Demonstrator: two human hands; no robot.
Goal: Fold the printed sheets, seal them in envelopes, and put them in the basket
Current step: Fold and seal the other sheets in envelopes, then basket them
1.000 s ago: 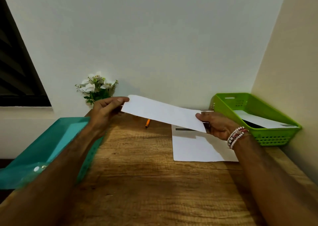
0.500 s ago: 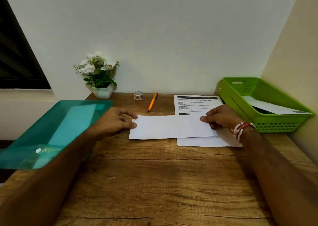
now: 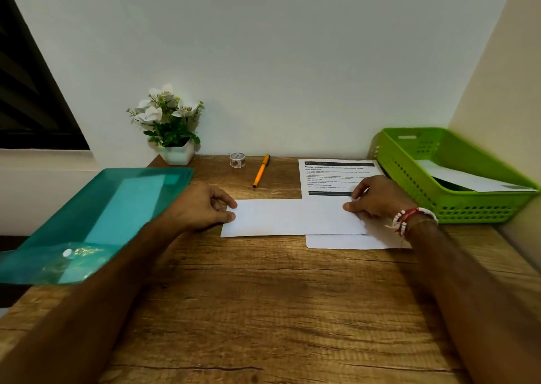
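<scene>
Wooden tabletop (image 3: 263, 310), toward its far right edge: my left hand (image 3: 202, 205) and right hand (image 3: 377, 196) pinch the ends of a white envelope (image 3: 289, 216) over an unfolded printed sheet (image 3: 330, 175), a second envelope (image 3: 468, 180) already in the corner basket (image 3: 456, 208).

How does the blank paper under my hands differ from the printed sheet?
The blank paper shows no print; the printed sheet shows black text. The blank paper lies crosswise on top, held by the left hand and right hand; the printed sheet lies lengthwise, partly covered. Both are white and flat.

White-beaded and red-thread bracelets (image 3: 411, 218) ring the right wrist.
</scene>
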